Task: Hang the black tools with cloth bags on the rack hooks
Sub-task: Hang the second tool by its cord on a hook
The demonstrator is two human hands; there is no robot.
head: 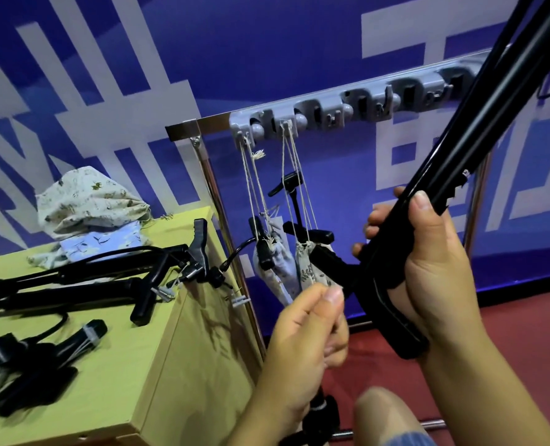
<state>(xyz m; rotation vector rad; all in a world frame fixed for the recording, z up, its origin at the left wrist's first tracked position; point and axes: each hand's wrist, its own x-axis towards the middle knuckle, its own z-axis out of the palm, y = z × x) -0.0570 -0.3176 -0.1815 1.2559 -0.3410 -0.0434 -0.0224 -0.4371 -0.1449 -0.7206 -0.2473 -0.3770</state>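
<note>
My right hand (428, 259) grips a long black tool (479, 146) that slants up to the top right corner, its handle end low by my palm. My left hand (312, 326) is held just left of it, thumb and fingers pinched together on something too small to make out. A grey hook rail (347, 107) runs along the chrome rack (183, 127). Two black tools in cloth bags (280, 268) hang by strings from its two leftmost hooks. More black tools (83, 281) lie on the yellow-green table (132, 365).
Two cloth bags (90, 207) are piled at the table's far end. Black straps and clips (32, 355) lie at its near left. The rack's chrome post (228, 239) stands beside the table's right edge. A blue and white wall is behind, red floor (524, 317) below.
</note>
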